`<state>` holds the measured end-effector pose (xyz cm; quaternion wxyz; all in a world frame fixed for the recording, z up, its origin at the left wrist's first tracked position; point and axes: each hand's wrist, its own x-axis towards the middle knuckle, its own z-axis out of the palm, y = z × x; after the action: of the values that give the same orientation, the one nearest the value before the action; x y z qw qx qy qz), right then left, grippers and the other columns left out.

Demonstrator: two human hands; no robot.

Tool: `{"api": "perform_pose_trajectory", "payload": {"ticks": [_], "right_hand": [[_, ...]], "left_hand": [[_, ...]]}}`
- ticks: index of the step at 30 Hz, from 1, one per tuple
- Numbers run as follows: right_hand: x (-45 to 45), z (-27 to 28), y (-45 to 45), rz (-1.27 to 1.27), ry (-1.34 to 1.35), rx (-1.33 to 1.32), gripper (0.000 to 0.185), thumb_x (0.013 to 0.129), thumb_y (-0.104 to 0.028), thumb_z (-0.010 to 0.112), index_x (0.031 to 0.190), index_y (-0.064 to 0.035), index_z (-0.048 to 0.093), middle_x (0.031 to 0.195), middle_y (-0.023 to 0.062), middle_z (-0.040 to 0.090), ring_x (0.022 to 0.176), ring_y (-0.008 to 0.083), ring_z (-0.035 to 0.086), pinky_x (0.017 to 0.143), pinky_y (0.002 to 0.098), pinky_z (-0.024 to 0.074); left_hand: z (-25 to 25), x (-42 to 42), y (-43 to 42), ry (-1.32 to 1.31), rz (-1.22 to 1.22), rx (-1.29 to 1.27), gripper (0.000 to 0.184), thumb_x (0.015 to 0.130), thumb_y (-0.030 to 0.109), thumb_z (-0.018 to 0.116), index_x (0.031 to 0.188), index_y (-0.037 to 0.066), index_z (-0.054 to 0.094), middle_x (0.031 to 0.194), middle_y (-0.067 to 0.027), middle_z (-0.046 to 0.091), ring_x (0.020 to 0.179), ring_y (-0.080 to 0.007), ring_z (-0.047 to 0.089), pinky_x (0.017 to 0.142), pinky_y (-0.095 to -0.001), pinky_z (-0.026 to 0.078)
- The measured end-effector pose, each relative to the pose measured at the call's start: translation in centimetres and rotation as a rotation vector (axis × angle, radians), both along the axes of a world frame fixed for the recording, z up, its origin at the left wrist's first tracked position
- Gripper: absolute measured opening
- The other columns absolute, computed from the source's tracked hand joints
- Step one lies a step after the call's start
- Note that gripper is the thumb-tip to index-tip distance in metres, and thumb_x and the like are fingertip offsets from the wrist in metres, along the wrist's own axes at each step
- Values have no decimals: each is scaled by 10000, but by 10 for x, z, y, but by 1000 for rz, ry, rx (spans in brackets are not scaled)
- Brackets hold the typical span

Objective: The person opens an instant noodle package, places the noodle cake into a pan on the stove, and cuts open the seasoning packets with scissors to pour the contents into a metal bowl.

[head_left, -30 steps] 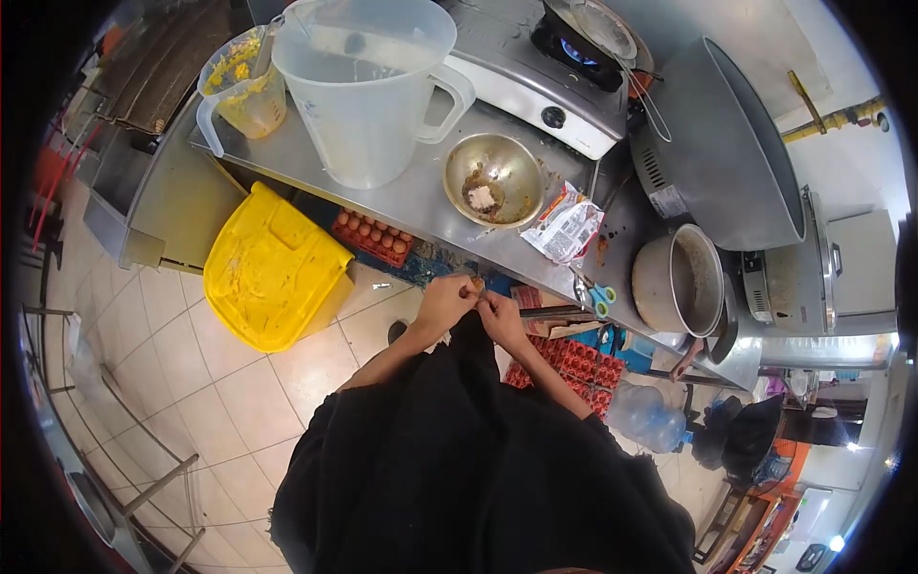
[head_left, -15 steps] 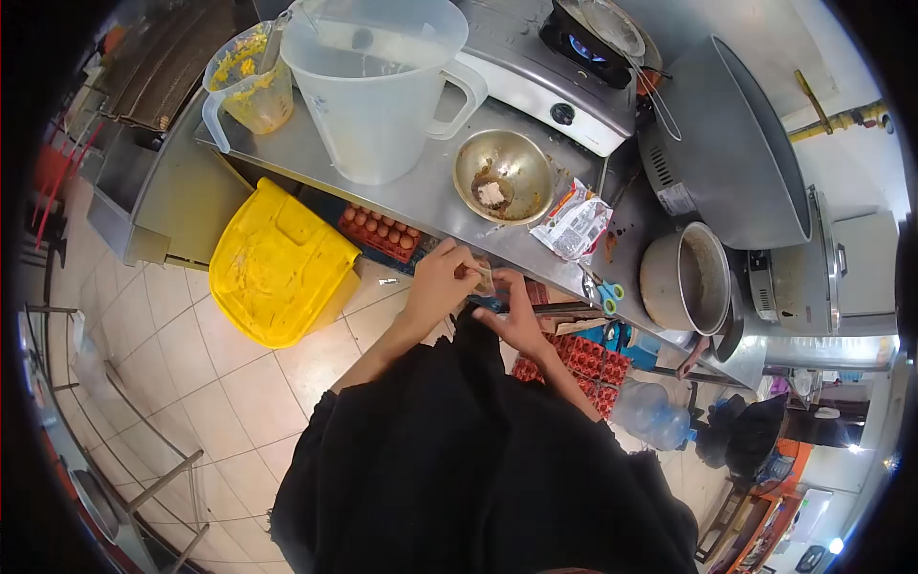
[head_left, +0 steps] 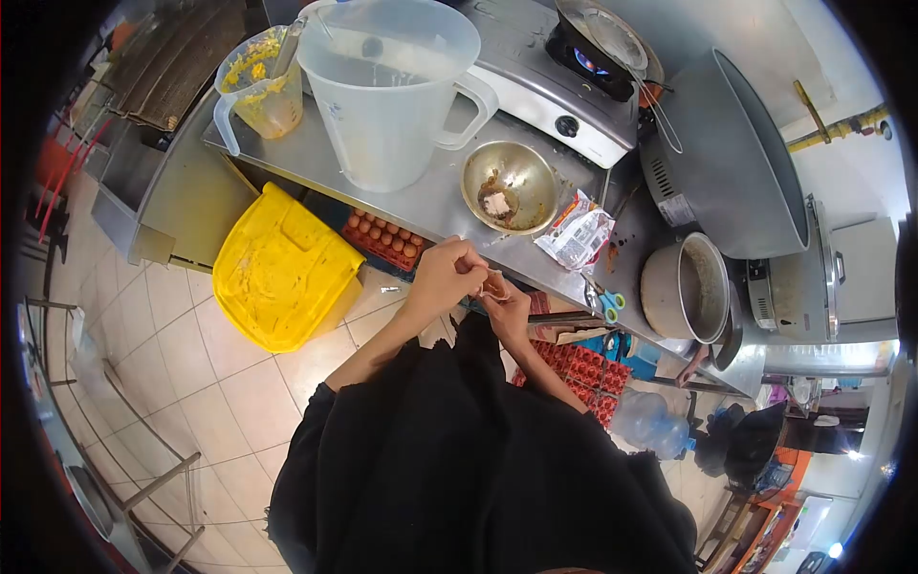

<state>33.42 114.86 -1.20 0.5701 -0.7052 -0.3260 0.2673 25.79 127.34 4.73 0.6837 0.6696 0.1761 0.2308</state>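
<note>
My left hand (head_left: 443, 276) and my right hand (head_left: 507, 308) meet just off the counter's front edge. Their fingers are pinched round a small, thin, see-through piece that looks like a little bag; its contents are too small to make out. Beyond them on the steel counter stands a metal bowl (head_left: 535, 181) with pale powder and brown residue inside. To its right lie an opened red and white packet (head_left: 577, 232) and scissors with blue-green handles (head_left: 610, 304).
A large clear jug (head_left: 378, 134), a yellow-smeared measuring jug (head_left: 270, 110), a stove (head_left: 545, 86) with a lit burner and a pot (head_left: 662, 287) stand on the counter. Below are a yellow-lidded bin (head_left: 277, 268), eggs (head_left: 382, 239), red trays (head_left: 579, 368) and a water bottle (head_left: 645, 421).
Both hands came apart slightly, rose toward the counter edge and closed together again, with the small thin piece now between them. The view has shifted slightly, so the counter items appear further right.
</note>
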Motion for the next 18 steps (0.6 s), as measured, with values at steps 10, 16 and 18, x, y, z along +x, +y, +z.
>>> {"api": "perform_pose_trajectory", "payload": {"ticks": [10,16,18], "right_hand": [[-10,-2,14,23,393,172,380,698,55,545,1061,17,438,895,45,545,831,98,510,749,219,415],[-5,1,11,-9,336,33,264,689,59,538,950,24,523,862,45,564,770,76,518,697,214,417],[-4,-3,12,-31,301,62,227,690,54,535,915,25,540,835,40,571,748,72,520,678,208,415]], "left_hand": [[-7,-1,9,15,13,-34,59,660,28,536,656,-30,527,646,-79,494,509,-108,543,459,-208,417],[6,-8,14,37,-127,-110,139,684,-44,505,822,-35,524,776,-48,451,625,-77,529,524,-173,418],[2,-10,14,-53,-174,-209,242,684,-27,520,924,-17,489,821,-56,446,728,-93,514,602,-197,415]]}}
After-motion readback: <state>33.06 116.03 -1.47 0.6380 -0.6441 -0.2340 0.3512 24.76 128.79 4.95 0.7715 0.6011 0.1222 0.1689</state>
